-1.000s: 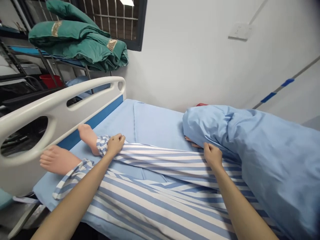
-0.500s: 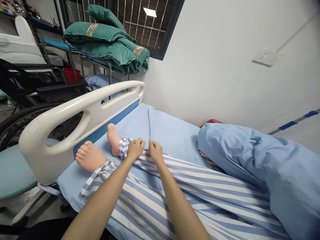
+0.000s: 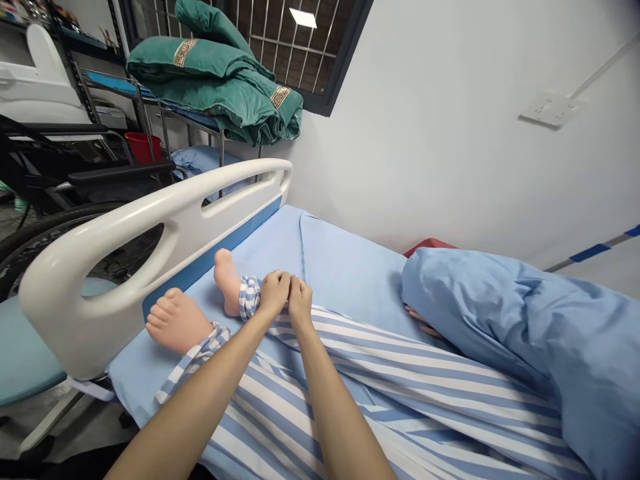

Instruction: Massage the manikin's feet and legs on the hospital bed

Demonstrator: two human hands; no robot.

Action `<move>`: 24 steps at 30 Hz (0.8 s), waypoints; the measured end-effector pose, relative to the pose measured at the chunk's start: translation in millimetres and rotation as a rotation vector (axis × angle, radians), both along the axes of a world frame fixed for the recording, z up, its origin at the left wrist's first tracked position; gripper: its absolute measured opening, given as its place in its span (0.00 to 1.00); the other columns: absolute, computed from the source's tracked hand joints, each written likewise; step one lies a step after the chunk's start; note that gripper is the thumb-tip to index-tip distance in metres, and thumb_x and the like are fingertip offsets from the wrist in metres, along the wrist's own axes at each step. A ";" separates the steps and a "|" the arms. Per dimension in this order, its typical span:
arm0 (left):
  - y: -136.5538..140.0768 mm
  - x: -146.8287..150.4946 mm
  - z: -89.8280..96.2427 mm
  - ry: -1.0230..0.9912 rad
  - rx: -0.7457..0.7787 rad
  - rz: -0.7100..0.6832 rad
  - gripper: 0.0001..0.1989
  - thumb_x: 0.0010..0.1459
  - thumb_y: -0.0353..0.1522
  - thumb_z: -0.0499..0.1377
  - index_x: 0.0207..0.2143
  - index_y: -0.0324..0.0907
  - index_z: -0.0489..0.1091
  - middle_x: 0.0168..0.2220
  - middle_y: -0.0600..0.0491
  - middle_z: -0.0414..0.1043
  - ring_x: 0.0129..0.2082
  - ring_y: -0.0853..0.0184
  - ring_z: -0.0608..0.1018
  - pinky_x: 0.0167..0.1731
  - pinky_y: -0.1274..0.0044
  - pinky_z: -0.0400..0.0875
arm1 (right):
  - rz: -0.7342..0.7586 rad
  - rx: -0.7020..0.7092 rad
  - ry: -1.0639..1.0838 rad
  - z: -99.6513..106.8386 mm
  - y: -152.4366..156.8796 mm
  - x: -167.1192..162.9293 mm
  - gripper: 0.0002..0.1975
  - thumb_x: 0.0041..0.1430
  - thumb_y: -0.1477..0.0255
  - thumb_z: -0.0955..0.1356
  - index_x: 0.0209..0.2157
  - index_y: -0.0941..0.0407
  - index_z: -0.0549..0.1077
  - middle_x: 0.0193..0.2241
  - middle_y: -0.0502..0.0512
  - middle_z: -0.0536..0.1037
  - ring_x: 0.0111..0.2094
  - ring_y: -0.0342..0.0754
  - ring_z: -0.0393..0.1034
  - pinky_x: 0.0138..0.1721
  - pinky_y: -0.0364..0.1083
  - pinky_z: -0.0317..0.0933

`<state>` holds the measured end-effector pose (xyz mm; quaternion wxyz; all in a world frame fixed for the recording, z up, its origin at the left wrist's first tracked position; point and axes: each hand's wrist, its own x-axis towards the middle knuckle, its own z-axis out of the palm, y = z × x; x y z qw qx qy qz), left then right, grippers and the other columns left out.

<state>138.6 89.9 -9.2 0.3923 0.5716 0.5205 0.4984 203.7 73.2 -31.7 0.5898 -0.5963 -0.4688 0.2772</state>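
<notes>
A manikin's two feet, the near foot (image 3: 179, 321) and the far foot (image 3: 227, 283), stick out of blue-and-white striped trousers (image 3: 400, 373) on the bed. My left hand (image 3: 275, 291) is closed on the far trouser leg just above its bunched cuff (image 3: 249, 297). Right beside it, my right hand (image 3: 300, 301) grips the same leg, the knuckles of both hands almost touching. The fingertips are hidden beneath the hands. Folded back over the upper body lies a light blue quilt (image 3: 500, 300), with some manikin fingers (image 3: 424, 323) showing under its edge.
A cream footboard (image 3: 175, 200) closes off the bed's end, and a white wall (image 3: 430, 133) runs along the far side. Behind the footboard are a wheelchair (image 3: 90, 173) and a rack with green folded bedding (image 3: 215, 87). A pale green stool seat (image 3: 30, 347) stands at left.
My right hand has moved left along the trouser leg, up against my left hand. The left hand stays near the cuff. The view has shifted slightly.
</notes>
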 end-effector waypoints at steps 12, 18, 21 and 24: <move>-33.2 -32.3 0.8 0.196 -0.077 0.225 0.13 0.55 0.35 0.48 0.18 0.44 0.57 0.17 0.55 0.59 0.25 0.68 0.64 0.27 0.76 0.54 | -0.011 0.019 0.282 -5.5 -0.4 8.6 0.16 0.52 0.61 0.61 0.19 0.56 0.57 0.16 0.44 0.59 0.20 0.39 0.53 0.21 0.40 0.53; -53.5 -106.8 11.3 0.396 -0.158 0.537 0.22 0.61 0.30 0.33 0.22 0.48 0.61 0.17 0.50 0.62 0.32 0.62 0.68 0.31 0.71 0.53 | -0.016 -0.026 0.139 1.4 -0.4 12.0 0.16 0.53 0.62 0.59 0.17 0.55 0.55 0.15 0.44 0.57 0.20 0.39 0.52 0.21 0.40 0.51; -43.7 -48.6 14.6 0.459 -0.124 0.193 0.15 0.60 0.35 0.43 0.24 0.47 0.64 0.20 0.52 0.66 0.32 0.64 0.69 0.30 0.74 0.54 | 0.011 -0.113 -0.124 20.8 -3.9 23.7 0.17 0.52 0.65 0.59 0.14 0.56 0.56 0.13 0.44 0.56 0.19 0.39 0.51 0.21 0.41 0.47; -29.8 10.2 9.0 0.478 -0.105 0.101 0.12 0.57 0.36 0.47 0.24 0.45 0.65 0.23 0.53 0.70 0.30 0.66 0.70 0.28 0.76 0.53 | 0.034 -0.086 -0.315 35.1 -9.6 35.3 0.18 0.53 0.64 0.59 0.13 0.56 0.55 0.12 0.44 0.55 0.19 0.39 0.49 0.21 0.41 0.44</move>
